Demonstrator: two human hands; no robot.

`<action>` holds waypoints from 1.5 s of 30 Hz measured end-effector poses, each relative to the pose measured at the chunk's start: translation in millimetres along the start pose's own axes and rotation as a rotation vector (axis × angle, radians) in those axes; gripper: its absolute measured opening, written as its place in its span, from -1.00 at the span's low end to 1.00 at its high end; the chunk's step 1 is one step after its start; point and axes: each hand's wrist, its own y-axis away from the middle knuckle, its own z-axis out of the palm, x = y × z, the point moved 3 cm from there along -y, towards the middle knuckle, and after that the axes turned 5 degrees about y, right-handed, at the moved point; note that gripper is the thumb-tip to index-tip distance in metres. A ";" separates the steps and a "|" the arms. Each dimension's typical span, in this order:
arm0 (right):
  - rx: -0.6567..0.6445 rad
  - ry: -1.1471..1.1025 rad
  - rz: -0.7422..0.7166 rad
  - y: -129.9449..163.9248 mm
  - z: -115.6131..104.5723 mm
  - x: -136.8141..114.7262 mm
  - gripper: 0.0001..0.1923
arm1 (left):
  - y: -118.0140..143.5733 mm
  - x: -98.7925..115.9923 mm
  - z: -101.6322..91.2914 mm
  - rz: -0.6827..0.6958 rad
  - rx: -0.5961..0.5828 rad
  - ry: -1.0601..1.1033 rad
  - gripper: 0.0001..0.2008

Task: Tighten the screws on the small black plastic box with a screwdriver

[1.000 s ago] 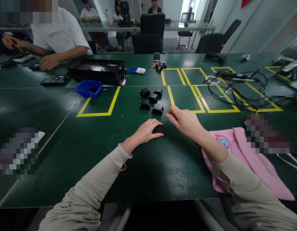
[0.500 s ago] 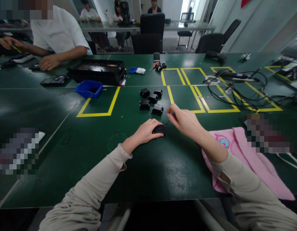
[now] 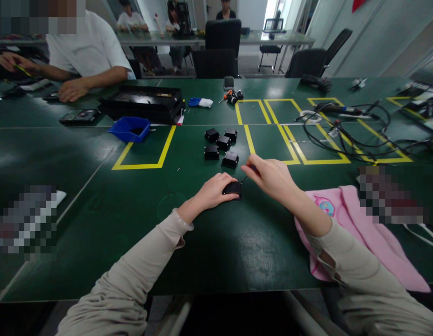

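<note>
On the green table, my left hand (image 3: 213, 190) grips a small black box (image 3: 233, 188), fingers over its far side and thumb along the near side. My right hand (image 3: 268, 176) pinches a thin screwdriver (image 3: 244, 179); its dark shaft slants down to the box's far right corner, and the handle is mostly hidden by my fingers. Just beyond my hands sits a loose group of several similar black boxes (image 3: 230, 160), with small bright spots at their corners.
A blue scoop-shaped bin (image 3: 130, 129) and black trays (image 3: 141, 105) stand to the left. A pink cloth (image 3: 349, 224) lies under my right forearm. Cables (image 3: 345, 140) sprawl at right, across yellow tape outlines. A co-worker (image 3: 86, 51) works across the table at far left.
My right hand's fingers have shifted and turned slightly around the screwdriver, a little lower and to the left. My left hand and the box keep their place.
</note>
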 end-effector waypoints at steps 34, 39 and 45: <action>-0.019 -0.030 -0.024 0.4 -1.6 -1.1 -0.62 | -0.1 0.6 -0.8 -0.004 -0.010 0.007 -0.61; -0.024 -0.045 -0.007 0.1 -1.9 -0.9 -0.68 | 0.1 0.7 -0.8 -0.014 -0.010 0.014 -0.61; -0.023 -0.041 -0.015 0.1 -1.2 -1.1 -0.63 | 0.1 1.6 -1.4 -0.003 -0.007 0.003 -0.61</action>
